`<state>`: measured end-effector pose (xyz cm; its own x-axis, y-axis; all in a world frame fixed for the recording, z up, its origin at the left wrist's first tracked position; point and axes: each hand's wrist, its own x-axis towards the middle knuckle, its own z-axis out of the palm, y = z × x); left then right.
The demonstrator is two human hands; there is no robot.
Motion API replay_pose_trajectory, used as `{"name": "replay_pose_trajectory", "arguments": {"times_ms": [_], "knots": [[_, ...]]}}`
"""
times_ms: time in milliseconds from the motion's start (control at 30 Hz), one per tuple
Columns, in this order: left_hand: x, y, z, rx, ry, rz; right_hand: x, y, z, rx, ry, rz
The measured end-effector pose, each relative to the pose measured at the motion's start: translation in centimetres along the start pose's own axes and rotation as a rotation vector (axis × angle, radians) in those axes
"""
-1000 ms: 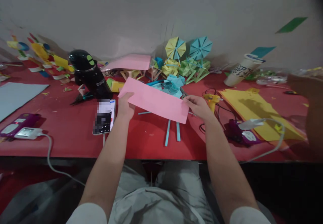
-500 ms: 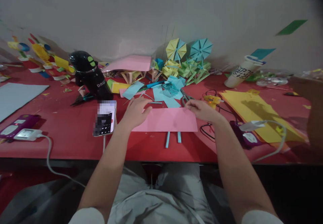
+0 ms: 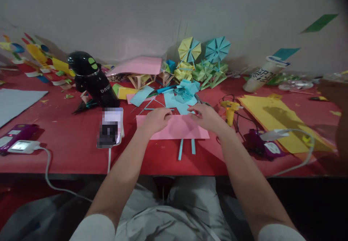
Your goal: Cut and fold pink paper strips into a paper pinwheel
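A pink paper strip lies lengthwise before me, its upper edge under both hands. My left hand has its fingers curled at the strip's upper edge, left of its middle. At the same edge, farther right, my right hand has thumb and fingers brought together on the paper. Two narrow blue paper sticks poke out from under the strip's lower edge. Just beyond the hands are blue paper pieces and a thin blue stick frame.
A phone and a black bottle stand left. Folded paper parasols are at the back. To the right are a yellow glue gun, yellow sheets, cables and a cup.
Both hands have moved inward along the pink strip's upper edge, closer together. More of the strip's left end and the glue gun now show. The view has shifted slightly.
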<state>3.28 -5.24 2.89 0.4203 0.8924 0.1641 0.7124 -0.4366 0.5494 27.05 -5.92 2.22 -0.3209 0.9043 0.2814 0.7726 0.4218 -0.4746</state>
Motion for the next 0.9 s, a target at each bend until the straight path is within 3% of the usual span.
{"name": "replay_pose_trajectory", "arguments": {"times_ms": [167, 333, 533, 733, 900], "knots": [[-0.3, -0.1, 0.4, 0.02, 0.036, 0.063, 1.9, -4.2, 2.8, -0.101, -0.118, -0.077], [-0.5, -1.6, 0.5, 0.003, 0.113, 0.067, 2.0, -5.0, 3.9, -0.086, -0.081, -0.071], [-0.3, -2.3, 0.6, 0.013, 0.157, 0.079, 0.6, -3.2, 2.0, -0.034, -0.066, 0.004], [-0.2, -2.7, 0.2, -0.048, 0.22, 0.011, -0.9, 0.3, -0.3, 0.008, -0.087, 0.046], [-0.2, -2.9, -0.2, 0.034, 0.244, 0.025, -1.9, 2.8, -1.8, 0.041, -0.047, 0.103]]}}
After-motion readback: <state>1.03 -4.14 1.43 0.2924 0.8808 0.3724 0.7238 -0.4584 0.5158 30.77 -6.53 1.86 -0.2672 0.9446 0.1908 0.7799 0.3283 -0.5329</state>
